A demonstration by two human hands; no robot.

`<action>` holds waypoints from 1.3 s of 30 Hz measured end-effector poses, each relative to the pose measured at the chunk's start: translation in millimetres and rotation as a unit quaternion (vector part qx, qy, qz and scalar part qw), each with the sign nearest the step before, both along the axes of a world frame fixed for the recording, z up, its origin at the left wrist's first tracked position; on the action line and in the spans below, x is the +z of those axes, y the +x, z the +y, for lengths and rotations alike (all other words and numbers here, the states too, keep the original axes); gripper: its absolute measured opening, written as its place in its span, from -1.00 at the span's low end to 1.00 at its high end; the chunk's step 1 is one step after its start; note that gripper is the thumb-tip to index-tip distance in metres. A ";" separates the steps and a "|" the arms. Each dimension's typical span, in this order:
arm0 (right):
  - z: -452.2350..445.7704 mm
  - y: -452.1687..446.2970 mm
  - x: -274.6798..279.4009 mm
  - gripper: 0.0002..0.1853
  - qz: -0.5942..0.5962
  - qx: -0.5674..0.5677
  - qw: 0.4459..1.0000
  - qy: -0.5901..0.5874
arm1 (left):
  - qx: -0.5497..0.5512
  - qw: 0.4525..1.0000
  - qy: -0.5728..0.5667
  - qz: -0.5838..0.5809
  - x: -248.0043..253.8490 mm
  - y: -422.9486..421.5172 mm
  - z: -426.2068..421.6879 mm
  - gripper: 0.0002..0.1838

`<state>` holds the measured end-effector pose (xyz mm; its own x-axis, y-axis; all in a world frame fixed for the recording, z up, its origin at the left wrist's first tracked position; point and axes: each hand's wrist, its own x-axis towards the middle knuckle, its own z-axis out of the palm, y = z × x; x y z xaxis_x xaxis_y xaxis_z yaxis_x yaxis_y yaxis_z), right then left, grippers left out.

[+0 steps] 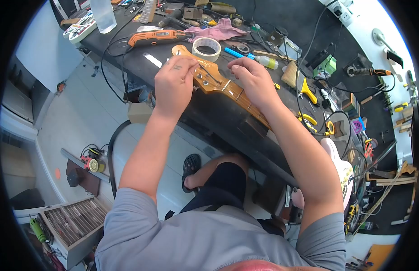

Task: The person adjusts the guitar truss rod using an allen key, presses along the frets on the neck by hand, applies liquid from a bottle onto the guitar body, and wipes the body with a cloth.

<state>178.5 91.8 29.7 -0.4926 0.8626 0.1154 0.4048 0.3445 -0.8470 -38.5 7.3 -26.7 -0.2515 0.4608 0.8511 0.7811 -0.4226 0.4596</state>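
Note:
An electric guitar's wooden headstock [211, 83], with metal tuning posts, lies across the dark bench edge, and its fretted neck [240, 96] runs down to the right. My left hand [175, 80] is over the headstock's left side, fingertips pinched together; whatever they hold is too small to make out. Above the neck, right of the headstock, is my right hand [255, 80], thumb and forefinger drawn together. Any thin thing between those fingers cannot be seen. A thin dark rod [210, 73] lies along the headstock between my hands. Part of the neck is hidden behind my right forearm.
A masking tape roll [206, 49] stands just behind the headstock. Farther back are an orange rotary tool [159, 37] and a pink cloth [217, 30]. Yellow-handled pliers [307, 92], cables and small tools crowd the right side. A metal ruler [152, 59] lies at the left.

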 end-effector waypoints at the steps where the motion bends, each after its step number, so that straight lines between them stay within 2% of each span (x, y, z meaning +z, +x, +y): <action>1: -1.2 0.7 -1.9 -0.67 0.006 0.005 1.000 0.001 | 0.007 1.000 -0.001 0.006 -0.7 -2.9 0.5 -0.86; 8: -5.6 -1.7 -6.6 -0.63 0.013 0.021 0.999 0.027 | 0.019 0.997 -0.013 0.067 4.0 1.7 -2.9 -0.86; 14: -9.1 -0.2 -2.8 -0.64 0.006 0.023 0.999 0.030 | 0.041 0.999 -0.009 0.025 7.1 4.1 -2.3 -0.88; 23: -11.8 -1.2 -2.3 -0.63 0.010 0.011 1.000 0.022 | 0.018 0.992 -0.053 0.112 8.4 7.7 -5.3 -0.91; 26: -14.4 -3.2 1.9 -0.61 0.000 0.005 1.000 0.018 | -0.003 0.989 -0.117 0.092 19.1 4.6 -8.3 -0.93; 35: -8.3 -2.3 -4.5 -0.62 0.002 0.019 0.999 0.032 | 0.001 0.995 -0.095 0.032 17.7 12.6 -0.6 -0.94; 36: -8.1 -2.3 -4.5 -0.62 0.000 0.019 0.999 0.037 | -0.008 0.993 -0.119 0.026 19.7 12.1 -2.9 -0.94; 39: -8.3 -5.8 -3.5 -0.61 0.030 0.020 0.999 -0.022 | -0.034 0.985 -0.166 0.024 22.8 4.9 -13.7 -0.94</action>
<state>172.7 83.5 26.1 -0.5202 0.8471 0.1085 0.3386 0.3212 -0.8844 -33.6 -6.4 -3.9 -0.1744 0.7298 0.6610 0.7803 -0.3070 0.5448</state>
